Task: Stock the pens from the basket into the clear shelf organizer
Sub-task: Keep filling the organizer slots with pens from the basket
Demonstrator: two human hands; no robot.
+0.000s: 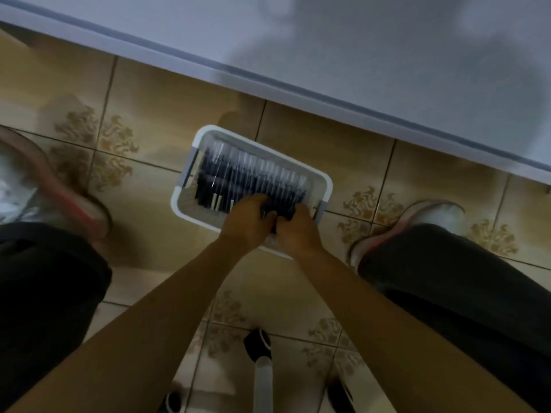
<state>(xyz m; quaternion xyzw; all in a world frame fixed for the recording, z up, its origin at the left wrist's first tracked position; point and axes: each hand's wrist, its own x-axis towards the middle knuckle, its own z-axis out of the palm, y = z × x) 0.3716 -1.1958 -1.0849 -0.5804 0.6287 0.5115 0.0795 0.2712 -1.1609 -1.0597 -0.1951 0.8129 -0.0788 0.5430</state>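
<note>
A white basket (323, 180) with grey handles sits on the tiled floor between my feet. It holds several dark pens (250, 177) with clear caps, laid side by side in a row. My left hand (247, 223) and my right hand (298, 231) reach into the near edge of the basket, side by side. Fingers of both hands curl around a bunch of dark pens (278, 208) at the row's near right end. The frame is blurred. The clear shelf organizer is not in view.
A pale grey tabletop (387, 49) fills the upper part of the view, its edge running diagonally above the basket. My shoes (429, 216) and dark trouser legs flank the basket. A chair base with black castors (258, 344) stands on the tiles below my arms.
</note>
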